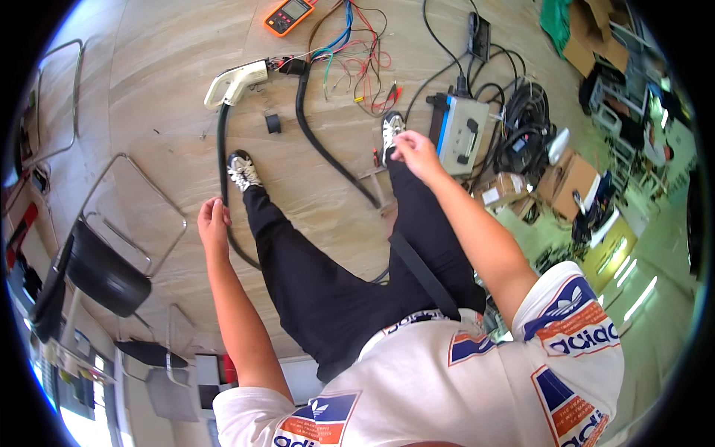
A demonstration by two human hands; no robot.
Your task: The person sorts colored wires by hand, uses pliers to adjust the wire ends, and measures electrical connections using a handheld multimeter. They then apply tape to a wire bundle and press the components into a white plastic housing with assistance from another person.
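Observation:
My left hand (214, 217) hangs in the air beside a thick black cable (222, 160), its fingers curled together; whatever may be between them is too small to make out. Over my right shoe (392, 131) is my right hand (415, 152), thumb and fingers drawn into a pinch, with any held thing hidden. On the floor ahead lies a white charging gun (240, 80), the thick cable running from its lower end. Loose wires and a black connector (291, 66) sit at its other end. A roll of black tape (273, 124) rests near my left shoe (243, 171).
An orange meter (288, 16) lies at the far edge beside tangled thin wires (365, 63). To the right stand a grey case (463, 135) with a blue stripe, a coiled black cable (527, 123) and cardboard boxes (567, 183). Chairs (112, 276) line the left side.

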